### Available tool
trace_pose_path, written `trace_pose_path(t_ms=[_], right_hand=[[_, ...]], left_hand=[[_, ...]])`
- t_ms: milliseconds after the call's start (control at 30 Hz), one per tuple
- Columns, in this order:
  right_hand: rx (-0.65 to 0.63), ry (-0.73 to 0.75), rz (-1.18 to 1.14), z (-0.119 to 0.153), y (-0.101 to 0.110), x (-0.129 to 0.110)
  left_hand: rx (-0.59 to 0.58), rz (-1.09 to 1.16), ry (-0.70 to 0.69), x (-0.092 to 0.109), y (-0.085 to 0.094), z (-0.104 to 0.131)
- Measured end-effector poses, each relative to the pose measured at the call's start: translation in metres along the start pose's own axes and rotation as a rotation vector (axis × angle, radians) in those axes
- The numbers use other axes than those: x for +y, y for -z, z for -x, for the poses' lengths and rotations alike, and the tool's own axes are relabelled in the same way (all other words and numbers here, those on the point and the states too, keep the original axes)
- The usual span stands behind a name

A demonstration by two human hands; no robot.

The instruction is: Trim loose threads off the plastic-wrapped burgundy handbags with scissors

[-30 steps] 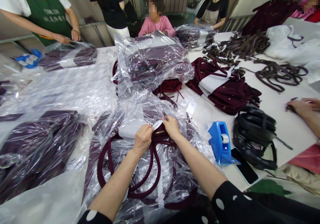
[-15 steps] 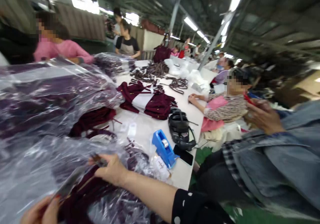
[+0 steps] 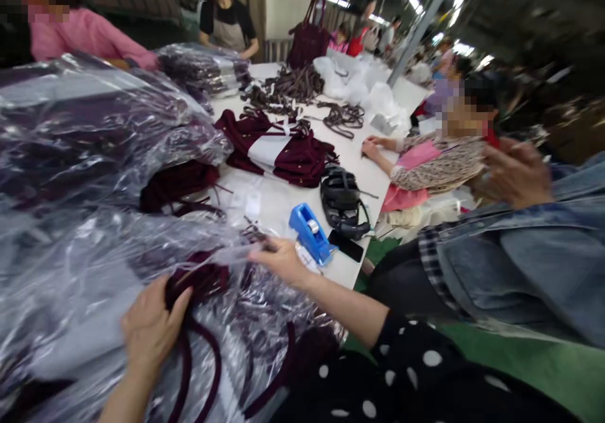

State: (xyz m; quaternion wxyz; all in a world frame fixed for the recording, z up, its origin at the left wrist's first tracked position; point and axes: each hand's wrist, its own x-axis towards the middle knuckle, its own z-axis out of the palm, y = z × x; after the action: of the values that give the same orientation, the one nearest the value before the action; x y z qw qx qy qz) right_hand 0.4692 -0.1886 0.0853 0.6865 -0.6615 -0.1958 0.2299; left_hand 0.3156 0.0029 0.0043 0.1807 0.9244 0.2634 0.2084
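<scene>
My left hand [image 3: 151, 322] is closed around the top of a maroon bag [image 3: 203, 278], whose cord-like handles [image 3: 212, 347] hang toward me. The bag lies among clear plastic wrapping [image 3: 94, 290], so much of it is hidden. To the right, my right hand [image 3: 286, 262] pinches the edge of a clear plastic bag [image 3: 231, 256], pulled taut toward the left hand. A small dark thing shows at its fingertips, too blurred to name. Just beyond that hand stands a blue tape dispenser [image 3: 312, 234].
Plastic-wrapped maroon goods [image 3: 94, 133] are piled at left. A bundle of maroon bags [image 3: 283, 152], a black headset-like device [image 3: 345, 202], a phone [image 3: 346, 245] and brown straps [image 3: 302, 86] lie on the white table [image 3: 373, 177]. A person in denim [image 3: 520, 246] stands close at right; others sit around.
Both hands have moved up and right in view; the left now grips the maroon bag's top. The right has drawn the plastic edge out to the right. The camera has tilted down.
</scene>
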Motion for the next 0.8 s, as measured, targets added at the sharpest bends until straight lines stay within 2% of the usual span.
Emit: trace_pose_path(t_ms=[100, 167, 233, 300, 400, 667, 733, 800], right_hand=[[0.347, -0.214, -0.150, 0.017, 0.063, 0.005], [0.538, -0.235, -0.189, 0.030, 0.100, 0.016], [0.663, -0.216, -0.182, 0.044, 0.128, 0.026], [0.727, -0.220, -0.162, 0.056, 0.144, 0.035], [0.742, -0.277, -0.169, 0.065, 0.144, 0.046], [0.757, -0.348, -0.245, 0.061, 0.101, 0.078], [0.766, -0.350, -0.239, 0.061, 0.099, 0.080], [0.733, -0.298, -0.140, 0.059, 0.103, 0.076]], left_hand=[[-0.057, -0.106, 0.094, 0.001, 0.005, 0.010], [-0.058, -0.118, 0.112, 0.005, 0.003, 0.011], [-0.045, -0.122, 0.114, 0.009, 0.000, 0.010], [-0.027, -0.113, 0.116, 0.010, -0.001, 0.010], [-0.017, -0.105, 0.120, 0.008, -0.002, 0.011], [-0.027, -0.108, 0.108, 0.006, -0.001, 0.012], [-0.023, -0.100, 0.098, 0.006, -0.001, 0.013], [-0.018, -0.096, 0.098, 0.006, -0.001, 0.013]])
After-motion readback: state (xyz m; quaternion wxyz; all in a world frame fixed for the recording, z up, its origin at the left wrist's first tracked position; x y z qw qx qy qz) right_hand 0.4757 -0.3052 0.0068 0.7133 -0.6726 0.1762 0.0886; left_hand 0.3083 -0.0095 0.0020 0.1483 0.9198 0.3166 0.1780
